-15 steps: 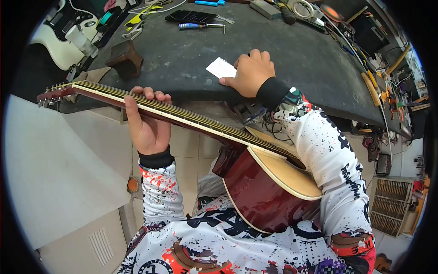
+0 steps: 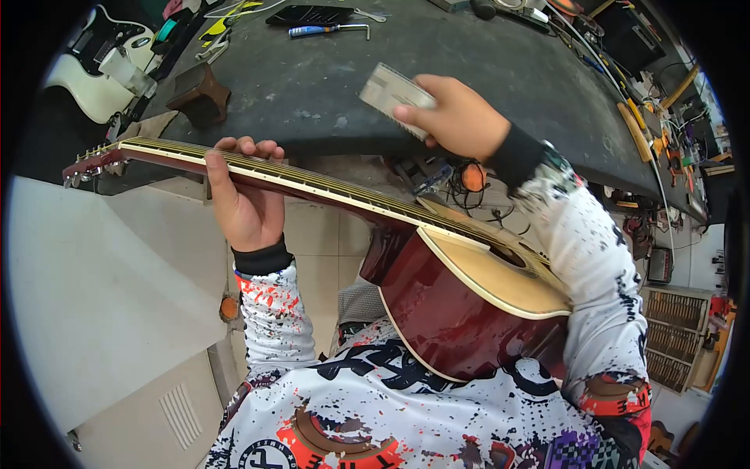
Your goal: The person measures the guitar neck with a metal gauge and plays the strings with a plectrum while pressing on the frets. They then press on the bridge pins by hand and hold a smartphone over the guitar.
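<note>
An acoustic guitar with dark red sides and a pale top rests against my body, its neck slanting up to the left. My left hand is wrapped around the neck, thumb on the near side and fingertips over the far edge by the strings. Above the bench's near edge, my right hand grips a thin, light-coloured rectangular card with notched edges, slightly blurred. Thumb and fingers pinch the card at its right end, and it is tilted off the bench surface.
The dark workbench carries a wooden neck-rest block, a blue-handled hex driver and a spanner. At the left lies a white electric guitar body. Tools and cables crowd the right edge.
My right hand has lifted the card off the bench, and its wrist has swung right. More of the guitar's soundhole now shows. The left hand keeps its hold on the neck.
</note>
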A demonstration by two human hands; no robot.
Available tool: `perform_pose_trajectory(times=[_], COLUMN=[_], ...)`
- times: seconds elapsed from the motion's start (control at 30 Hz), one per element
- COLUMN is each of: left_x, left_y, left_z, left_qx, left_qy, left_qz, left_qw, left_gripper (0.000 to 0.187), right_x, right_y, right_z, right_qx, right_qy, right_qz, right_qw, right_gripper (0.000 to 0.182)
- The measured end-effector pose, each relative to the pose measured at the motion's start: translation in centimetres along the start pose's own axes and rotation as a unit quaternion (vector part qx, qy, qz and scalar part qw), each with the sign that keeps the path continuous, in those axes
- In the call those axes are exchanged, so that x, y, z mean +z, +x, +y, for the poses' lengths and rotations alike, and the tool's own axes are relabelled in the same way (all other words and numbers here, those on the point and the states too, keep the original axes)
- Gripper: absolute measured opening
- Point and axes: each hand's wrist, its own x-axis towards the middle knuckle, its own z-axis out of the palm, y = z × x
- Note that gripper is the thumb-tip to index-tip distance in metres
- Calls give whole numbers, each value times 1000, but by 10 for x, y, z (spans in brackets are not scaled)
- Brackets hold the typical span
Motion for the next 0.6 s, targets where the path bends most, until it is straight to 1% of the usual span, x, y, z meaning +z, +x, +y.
perform_pose_trajectory(times=[0.07,0.1,0.13,0.23,0.3,0.37,0.4,0.47,0.53,0.6], left_x=[1,2,3,14,24,31,21,23,24,22], left_y=[0,1,1,0,1,0,7,8,8,8], left_z=[-1,-1,-1,-8,-11,-16,-3,-2,-1,-1], left_qx=[5,10,10,2,-6,-13,-12,-11,-8,-9], left_qy=[16,32,36,61,65,68,65,71,74,79], left_qz=[-1,-2,1,7,1,-1,-5,-6,-1,-2], left_qw=[1000,999,999,998,998,998,998,997,997,997], left_gripper=[40,41,41,43,44,45,46,46,47,48], right_x=[-5,-8,-1,1,8,10,20,22,18,19], right_y=[-29,-48,-53,-64,-67,-71,-64,-63,-62,-62], right_z=[5,-6,3,16,25,34,22,20,16,15], right_qx=[-34,-9,-34,-46,-79,-73,-74,-95,-75,-77], right_qy=[116,122,178,197,264,262,251,268,244,239], right_qz=[-79,-94,-95,-94,-81,-89,-97,-89,-118,-115], right_qw=[990,988,979,975,958,958,960,955,960,961], right_gripper=[40,36,35,35,35,35,35,36,32,32])
